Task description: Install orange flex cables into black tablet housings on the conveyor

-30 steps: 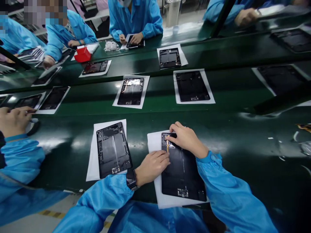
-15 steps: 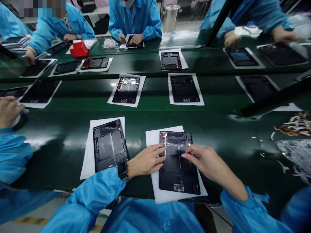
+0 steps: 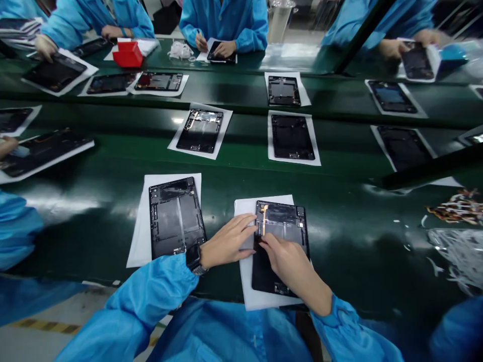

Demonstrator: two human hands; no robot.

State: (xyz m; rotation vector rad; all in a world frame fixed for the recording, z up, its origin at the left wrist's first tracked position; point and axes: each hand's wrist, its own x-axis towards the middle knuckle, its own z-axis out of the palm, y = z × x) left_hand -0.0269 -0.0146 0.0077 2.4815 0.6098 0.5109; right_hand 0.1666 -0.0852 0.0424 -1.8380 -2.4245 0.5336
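An opened black tablet (image 3: 285, 216) lies on a white sheet (image 3: 246, 286) before me. An orange flex cable (image 3: 264, 217) runs down its upper left part. My left hand (image 3: 228, 241) rests at the tablet's left edge, fingers stretched out and apart. Over the tablet's left half, my right hand (image 3: 290, 266) has thumb and index finger pinched just below the flex cable's visible end. What lies between those fingertips is hidden. A second opened tablet (image 3: 166, 213) sits on its own sheet to the left, its lower edge partly behind my watch and sleeve.
Opened tablets on sheets, such as one tablet (image 3: 199, 131), line the green bench (image 3: 219, 188). At right lie flex cables (image 3: 456, 206) and a pile of white strips (image 3: 462, 254). A dark post (image 3: 430, 166) slants in. Co-workers sit opposite, near a red box (image 3: 127, 54).
My right hand has moved left across the tablet, from its right side to the flex cable's lower end. At far left, a co-worker's tablet has been tilted. My left hand stays at the edge.
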